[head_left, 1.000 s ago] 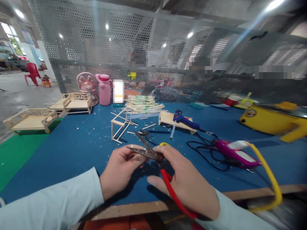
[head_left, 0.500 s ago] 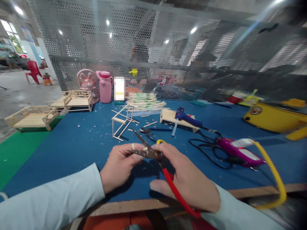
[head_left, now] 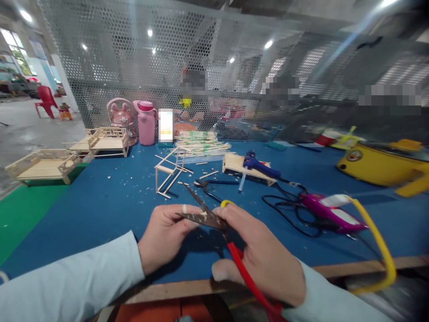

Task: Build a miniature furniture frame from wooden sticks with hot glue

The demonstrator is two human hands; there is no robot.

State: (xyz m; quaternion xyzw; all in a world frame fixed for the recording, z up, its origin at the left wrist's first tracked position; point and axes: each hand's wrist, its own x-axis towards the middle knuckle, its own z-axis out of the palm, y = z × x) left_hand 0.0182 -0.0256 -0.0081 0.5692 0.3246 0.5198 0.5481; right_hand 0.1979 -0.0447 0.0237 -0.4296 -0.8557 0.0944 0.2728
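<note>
In my right hand (head_left: 264, 250) is a pair of red-handled scissors (head_left: 246, 279), its dark blades parted and pointing left. My left hand (head_left: 164, 237) is closed in a pinch at the blades, and a small pale piece shows between them; what its fingertips hold is mostly hidden. A thin stick frame (head_left: 169, 170) stands on the blue table beyond my hands. Pliers (head_left: 211, 190) with dark jaws lie just past the scissors' tips. A blue glue gun (head_left: 261, 166) rests on a small wooden piece (head_left: 234, 163) to the right.
Small wooden beds (head_left: 43, 165) stand at the left on the table (head_left: 110, 205). A pink bottle (head_left: 146, 125), a lit phone (head_left: 166, 125) and bundled sticks (head_left: 201, 142) line the back. At right are a purple device (head_left: 331, 214) with cables, and a yellow container (head_left: 372, 165). Mesh (head_left: 134, 58) rises behind.
The view has shifted slightly. The scissors and my right hand have tilted a little, with the handle lower; the blades remain parted by my left fingers.
</note>
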